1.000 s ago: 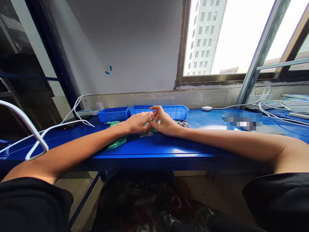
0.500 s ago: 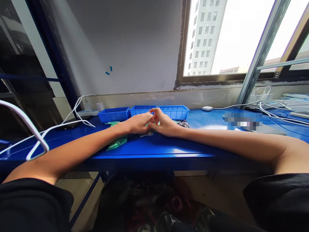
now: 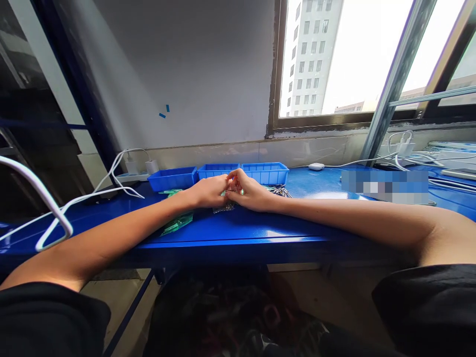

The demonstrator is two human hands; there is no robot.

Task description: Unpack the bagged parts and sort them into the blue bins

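My left hand (image 3: 212,191) and my right hand (image 3: 253,192) meet over the blue table (image 3: 238,230), their fingertips pinched together. Whatever lies between the fingers is too small and covered to name. Just under the left fingers is a small clear bag or heap of small metallic parts (image 3: 223,207); its kind is hard to make out. Green plastic bags (image 3: 177,223) lie beneath and beside my left forearm. Behind my right wrist rests a pile of thin metal pieces (image 3: 280,191), partly hidden by the hand.
Three blue bins stand in a row behind the hands: a left bin (image 3: 173,179), a middle bin (image 3: 217,170) and a right bin (image 3: 265,173). White cables (image 3: 55,213) loop at the left. A white plug-like piece (image 3: 316,166) and more cables lie to the right.
The whole view has shifted slightly left. Both hands stay together at the same place over the table, with only small finger movement.
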